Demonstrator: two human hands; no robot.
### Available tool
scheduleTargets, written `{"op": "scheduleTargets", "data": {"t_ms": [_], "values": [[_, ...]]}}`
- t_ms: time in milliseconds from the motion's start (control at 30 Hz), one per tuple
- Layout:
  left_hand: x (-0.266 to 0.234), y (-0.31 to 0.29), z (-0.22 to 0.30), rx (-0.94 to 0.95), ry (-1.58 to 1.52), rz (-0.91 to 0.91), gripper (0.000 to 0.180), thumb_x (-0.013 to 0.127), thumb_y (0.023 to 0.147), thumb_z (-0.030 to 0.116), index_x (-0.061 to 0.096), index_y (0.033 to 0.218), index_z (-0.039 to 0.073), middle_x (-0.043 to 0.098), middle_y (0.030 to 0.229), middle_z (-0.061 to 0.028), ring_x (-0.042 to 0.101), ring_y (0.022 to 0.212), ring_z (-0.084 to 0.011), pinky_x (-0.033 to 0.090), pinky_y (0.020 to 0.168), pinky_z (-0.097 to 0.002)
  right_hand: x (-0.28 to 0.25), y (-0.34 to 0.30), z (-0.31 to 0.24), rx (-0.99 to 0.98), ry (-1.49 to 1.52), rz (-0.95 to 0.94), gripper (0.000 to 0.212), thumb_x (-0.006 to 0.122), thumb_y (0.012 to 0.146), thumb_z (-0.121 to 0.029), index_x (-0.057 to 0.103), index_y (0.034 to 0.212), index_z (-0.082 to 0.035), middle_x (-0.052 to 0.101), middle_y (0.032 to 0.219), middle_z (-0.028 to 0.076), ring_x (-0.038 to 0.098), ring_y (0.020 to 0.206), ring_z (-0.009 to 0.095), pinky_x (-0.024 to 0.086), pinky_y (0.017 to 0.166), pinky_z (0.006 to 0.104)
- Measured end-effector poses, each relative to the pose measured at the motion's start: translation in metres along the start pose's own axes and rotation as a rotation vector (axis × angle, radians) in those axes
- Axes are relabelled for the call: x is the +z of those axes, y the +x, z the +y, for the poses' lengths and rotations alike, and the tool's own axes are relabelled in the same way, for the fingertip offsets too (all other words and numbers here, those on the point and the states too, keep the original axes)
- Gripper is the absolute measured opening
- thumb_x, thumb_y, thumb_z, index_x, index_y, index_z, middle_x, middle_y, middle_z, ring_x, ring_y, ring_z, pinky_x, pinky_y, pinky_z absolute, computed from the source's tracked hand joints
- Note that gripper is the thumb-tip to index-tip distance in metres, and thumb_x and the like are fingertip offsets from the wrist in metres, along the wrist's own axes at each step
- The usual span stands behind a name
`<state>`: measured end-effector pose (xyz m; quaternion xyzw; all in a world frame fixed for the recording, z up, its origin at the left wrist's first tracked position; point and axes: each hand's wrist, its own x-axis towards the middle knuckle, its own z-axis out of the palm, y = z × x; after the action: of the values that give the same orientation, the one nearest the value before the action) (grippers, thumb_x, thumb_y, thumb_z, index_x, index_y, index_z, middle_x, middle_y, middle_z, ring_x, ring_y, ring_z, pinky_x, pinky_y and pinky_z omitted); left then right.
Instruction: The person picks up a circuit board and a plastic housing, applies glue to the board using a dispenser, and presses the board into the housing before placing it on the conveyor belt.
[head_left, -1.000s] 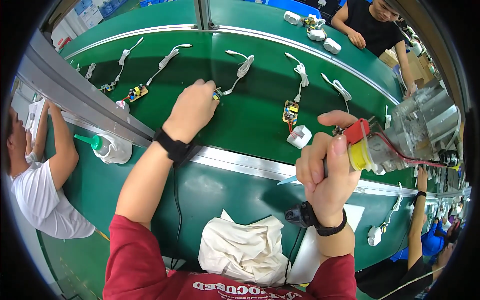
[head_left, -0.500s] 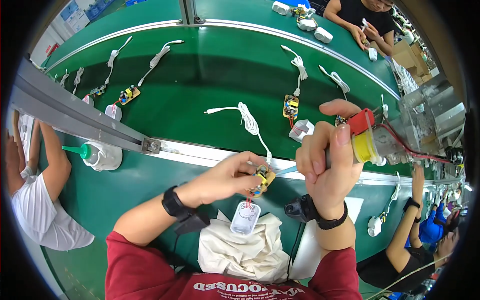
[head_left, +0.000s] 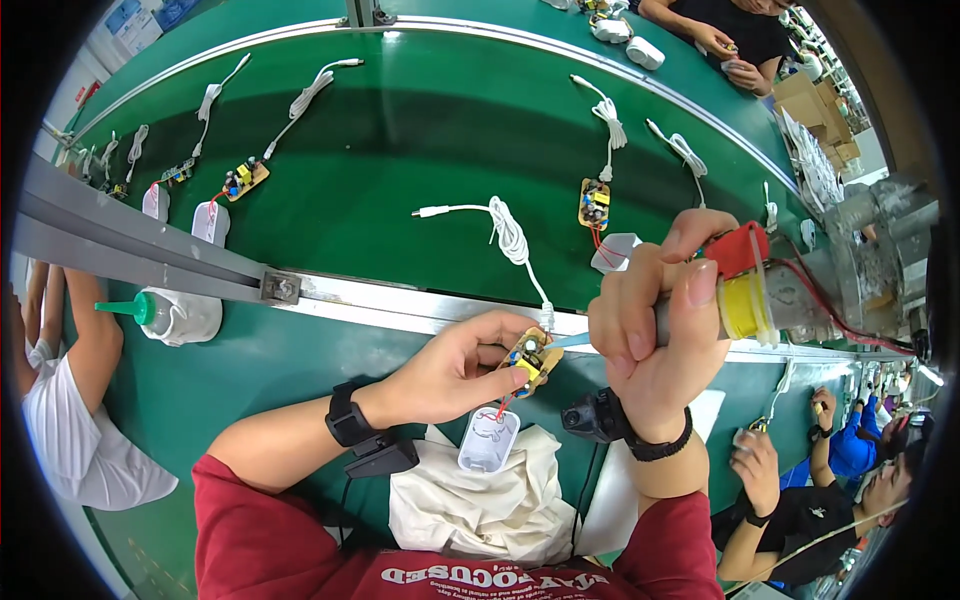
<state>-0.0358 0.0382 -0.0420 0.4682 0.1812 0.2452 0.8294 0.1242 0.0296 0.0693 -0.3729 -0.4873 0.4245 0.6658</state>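
In the head view, the left hand (head_left: 450, 365) grips a small circuit board (head_left: 528, 370), thumb over its near edge and fingers curled behind it. The board is just above the tabletop (head_left: 270, 365), in front of the metal rail (head_left: 370, 305), with its parts facing up, probably so that they are within reach of the blue tip (head_left: 568, 341). That tip belongs to the dispenser (head_left: 745, 305) in the right hand (head_left: 655, 325), and it ends at the board's upper edge; whether it touches cannot be told. Red wires join the board to a white case (head_left: 488, 440) lying open side up at the edge of a crumpled cloth (head_left: 470, 505), which perhaps cushions it. A white cord (head_left: 510, 240) runs from the board's far end onto the green belt (head_left: 400, 180), likely left there to keep it out of the way.

The left forearm slants in from the lower left, its wrist low and roughly level. The right forearm rises steeply, the hand closed around the dispenser, its thumb and forefinger near the red switch (head_left: 738, 250) and the tip aimed leftward.
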Motion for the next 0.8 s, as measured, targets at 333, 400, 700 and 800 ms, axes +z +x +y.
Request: {"op": "scheduleTargets", "data": {"t_ms": [333,400,700,800], "values": [[-0.004,0.000,-0.004,0.018,-0.010,-0.034,0.045,0.054,0.092,-0.003,0.038,0.134,0.001,0.054,0.117,-0.0063,0.058,0.099,-0.0113,0.050,0.080,-0.0256,0.002,-0.006,0.015,0.017,-0.015,0.010,0.031,0.050,0.096,-0.039,0.037,0.095,-0.012,0.031,0.047,-0.001,0.025,0.032,0.007,0.019,0.032,0.0243],[-0.005,-0.002,-0.006,0.017,-0.023,-0.034,0.046,0.053,0.092,-0.003,0.038,0.134,0.001,0.054,0.118,-0.0064,0.058,0.100,-0.0114,0.050,0.080,-0.0255,0.004,-0.007,0.016,0.028,-0.006,0.014,0.030,0.050,0.095,-0.039,0.037,0.094,-0.012,0.031,0.047,-0.001,0.025,0.032,0.007,0.019,0.032,0.0245],[-0.008,-0.008,-0.013,0.025,-0.046,-0.049,0.046,0.053,0.092,-0.002,0.037,0.135,0.001,0.053,0.120,-0.0065,0.058,0.100,-0.0115,0.050,0.081,-0.0258,0.008,-0.015,0.020,0.050,0.004,0.068,0.029,0.052,0.095,-0.037,0.036,0.089,-0.013,0.031,0.046,-0.001,0.025,0.032,0.008,0.019,0.031,0.0241],[-0.007,-0.007,-0.015,0.012,-0.045,-0.051,0.046,0.054,0.092,-0.002,0.038,0.135,0.001,0.053,0.119,-0.0061,0.058,0.100,-0.0112,0.050,0.080,-0.0252,0.007,-0.016,0.019,0.051,-0.006,0.075,0.029,0.052,0.095,-0.036,0.036,0.089,-0.013,0.031,0.046,-0.001,0.025,0.032,0.008,0.019,0.030,0.0239]]}}
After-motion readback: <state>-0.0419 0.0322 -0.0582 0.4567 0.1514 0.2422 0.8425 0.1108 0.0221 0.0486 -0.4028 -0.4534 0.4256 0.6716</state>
